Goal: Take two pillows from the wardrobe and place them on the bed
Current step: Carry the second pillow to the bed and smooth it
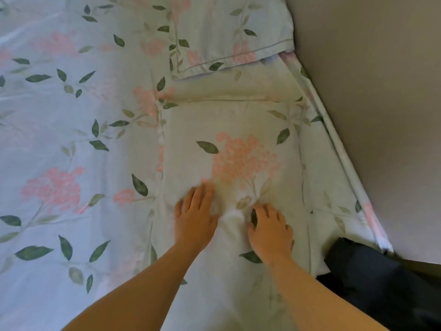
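Two pillows in pale floral covers lie on the bed (59, 115), which has a matching flowered sheet. The near pillow (238, 144) lies flat at the bed's right side, along the wall. The far pillow (214, 32) lies beyond it, near the top of the view. My left hand (194, 218) rests palm down on the near pillow, fingers straight and blurred. My right hand (269, 226) presses on the same pillow just to the right, its fingers bent into the fabric, which puckers between the two hands.
A plain beige wall (381, 103) runs along the bed's right edge. A dark object (372, 283) sits at the lower right, between the bed and the wall. The flowered sheet stretches wide to the left.
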A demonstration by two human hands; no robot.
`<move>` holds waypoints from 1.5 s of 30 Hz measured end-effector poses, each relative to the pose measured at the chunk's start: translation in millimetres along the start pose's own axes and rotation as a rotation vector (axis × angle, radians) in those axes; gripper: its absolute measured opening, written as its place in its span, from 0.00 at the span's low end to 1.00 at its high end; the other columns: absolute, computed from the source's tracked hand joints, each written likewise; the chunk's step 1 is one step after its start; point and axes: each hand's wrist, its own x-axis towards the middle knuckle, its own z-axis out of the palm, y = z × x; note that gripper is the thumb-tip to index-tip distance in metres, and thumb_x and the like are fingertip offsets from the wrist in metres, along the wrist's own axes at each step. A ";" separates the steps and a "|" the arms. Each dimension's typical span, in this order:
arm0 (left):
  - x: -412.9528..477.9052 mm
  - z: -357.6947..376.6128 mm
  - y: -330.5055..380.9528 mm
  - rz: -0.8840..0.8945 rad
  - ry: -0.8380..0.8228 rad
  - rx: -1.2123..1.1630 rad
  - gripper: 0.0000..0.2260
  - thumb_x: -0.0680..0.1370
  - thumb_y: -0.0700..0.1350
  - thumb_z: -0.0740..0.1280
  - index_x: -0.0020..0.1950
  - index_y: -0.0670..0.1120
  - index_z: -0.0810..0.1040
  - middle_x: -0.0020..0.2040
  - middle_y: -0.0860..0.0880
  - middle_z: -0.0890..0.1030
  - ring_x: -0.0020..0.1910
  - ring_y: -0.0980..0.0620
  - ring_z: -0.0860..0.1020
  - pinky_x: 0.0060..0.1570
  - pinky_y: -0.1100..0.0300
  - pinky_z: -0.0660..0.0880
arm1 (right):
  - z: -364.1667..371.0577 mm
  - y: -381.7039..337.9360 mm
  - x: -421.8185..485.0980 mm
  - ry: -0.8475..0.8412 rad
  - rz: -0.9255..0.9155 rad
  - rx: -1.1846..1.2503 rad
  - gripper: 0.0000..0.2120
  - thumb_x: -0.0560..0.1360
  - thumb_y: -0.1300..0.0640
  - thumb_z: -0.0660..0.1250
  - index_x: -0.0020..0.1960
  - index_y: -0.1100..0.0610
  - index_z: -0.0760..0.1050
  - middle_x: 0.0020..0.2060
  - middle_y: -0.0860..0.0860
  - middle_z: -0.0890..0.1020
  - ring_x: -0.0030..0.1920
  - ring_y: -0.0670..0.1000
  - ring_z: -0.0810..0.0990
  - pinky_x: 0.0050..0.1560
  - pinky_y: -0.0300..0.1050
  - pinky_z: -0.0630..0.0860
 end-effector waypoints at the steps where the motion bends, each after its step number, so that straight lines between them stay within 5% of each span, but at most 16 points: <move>1: 0.3 4.2 -3.4 -0.020 0.039 0.018 0.29 0.73 0.56 0.65 0.72 0.51 0.62 0.72 0.44 0.69 0.70 0.40 0.69 0.63 0.39 0.68 | 6.4 1.0 0.6 0.010 0.025 -0.002 0.24 0.79 0.46 0.53 0.74 0.48 0.54 0.75 0.50 0.56 0.74 0.57 0.57 0.69 0.56 0.61; 5: 2.1 28.6 -20.4 -0.272 -0.053 -0.081 0.35 0.75 0.64 0.56 0.76 0.58 0.41 0.78 0.44 0.42 0.77 0.41 0.43 0.72 0.39 0.50 | 29.9 8.9 5.7 0.003 0.212 0.103 0.34 0.77 0.38 0.53 0.75 0.43 0.39 0.77 0.53 0.41 0.76 0.60 0.47 0.70 0.65 0.57; 7: 5.3 35.3 -22.0 -0.351 -0.039 -0.135 0.37 0.75 0.64 0.57 0.75 0.57 0.38 0.77 0.43 0.39 0.76 0.39 0.43 0.72 0.41 0.53 | 40.0 11.0 10.5 0.009 0.283 0.194 0.37 0.75 0.37 0.54 0.74 0.43 0.35 0.76 0.56 0.42 0.75 0.60 0.49 0.69 0.65 0.60; 14: 17.1 39.4 -23.7 -0.412 -0.011 -0.119 0.34 0.76 0.62 0.58 0.76 0.56 0.44 0.73 0.43 0.57 0.68 0.39 0.62 0.62 0.44 0.66 | 59.8 3.7 19.6 0.079 0.280 0.054 0.36 0.76 0.37 0.54 0.76 0.47 0.40 0.71 0.60 0.61 0.65 0.61 0.67 0.57 0.56 0.71; 19: 20.3 40.3 -33.1 -0.429 0.029 -0.175 0.27 0.76 0.57 0.61 0.73 0.51 0.59 0.65 0.40 0.67 0.64 0.38 0.67 0.60 0.44 0.67 | 69.6 -1.1 19.1 0.245 0.227 -0.003 0.35 0.60 0.45 0.77 0.62 0.60 0.74 0.53 0.70 0.78 0.46 0.68 0.81 0.42 0.59 0.77; 21: 16.3 41.8 -37.3 -0.388 0.036 -0.078 0.27 0.74 0.58 0.64 0.70 0.49 0.65 0.62 0.39 0.71 0.59 0.36 0.71 0.55 0.43 0.70 | 71.6 0.1 13.8 0.298 0.178 -0.035 0.31 0.67 0.43 0.71 0.62 0.62 0.72 0.57 0.71 0.77 0.52 0.68 0.80 0.47 0.60 0.77; 23: 13.3 46.9 -39.3 -0.333 0.055 0.002 0.28 0.71 0.61 0.66 0.65 0.48 0.70 0.57 0.35 0.75 0.53 0.33 0.75 0.46 0.41 0.74 | 72.6 0.1 5.9 0.290 0.140 -0.071 0.28 0.75 0.41 0.54 0.63 0.62 0.69 0.60 0.69 0.75 0.57 0.67 0.78 0.51 0.60 0.77; 26: 10.8 47.4 -37.2 -0.387 0.046 -0.046 0.32 0.72 0.63 0.62 0.72 0.52 0.60 0.69 0.34 0.65 0.64 0.32 0.69 0.54 0.39 0.72 | 72.6 -2.4 -0.4 0.134 0.132 -0.006 0.37 0.76 0.36 0.39 0.63 0.63 0.69 0.59 0.67 0.78 0.56 0.65 0.80 0.50 0.60 0.78; 28: 13.1 46.9 -37.6 -0.423 -0.007 -0.073 0.35 0.74 0.63 0.60 0.76 0.53 0.51 0.71 0.36 0.61 0.66 0.35 0.65 0.59 0.41 0.70 | 73.5 -2.3 5.8 0.084 0.125 0.045 0.36 0.75 0.33 0.47 0.63 0.63 0.71 0.52 0.64 0.81 0.49 0.64 0.82 0.41 0.56 0.79; 31: 22.5 37.4 -40.4 -0.408 0.003 -0.157 0.29 0.76 0.57 0.61 0.74 0.49 0.57 0.64 0.36 0.68 0.60 0.36 0.71 0.54 0.45 0.72 | 68.5 -4.1 21.2 0.169 0.070 0.217 0.31 0.70 0.44 0.70 0.66 0.61 0.68 0.48 0.62 0.79 0.44 0.63 0.80 0.37 0.54 0.79; 36: 43.3 12.0 -45.2 -0.335 -0.057 -0.336 0.21 0.78 0.52 0.61 0.69 0.47 0.63 0.60 0.41 0.77 0.58 0.38 0.76 0.49 0.51 0.71 | 43.0 -6.8 32.1 0.183 -0.056 0.440 0.14 0.77 0.54 0.61 0.62 0.55 0.68 0.50 0.55 0.81 0.49 0.59 0.80 0.43 0.53 0.77; 42: 37.6 -51.5 -15.6 -0.283 0.142 -0.536 0.12 0.77 0.52 0.63 0.51 0.43 0.70 0.40 0.47 0.76 0.42 0.44 0.75 0.36 0.54 0.69 | -19.3 -8.0 18.0 0.403 -0.129 0.535 0.01 0.77 0.59 0.62 0.48 0.57 0.71 0.37 0.55 0.79 0.38 0.58 0.77 0.32 0.48 0.69; 45: 42.7 -99.3 7.7 -0.248 0.250 -0.642 0.13 0.77 0.52 0.63 0.46 0.42 0.70 0.36 0.50 0.73 0.36 0.47 0.72 0.33 0.60 0.66 | -77.2 -14.1 13.1 0.526 -0.220 0.570 0.04 0.76 0.60 0.64 0.44 0.55 0.69 0.29 0.50 0.72 0.29 0.53 0.71 0.26 0.41 0.61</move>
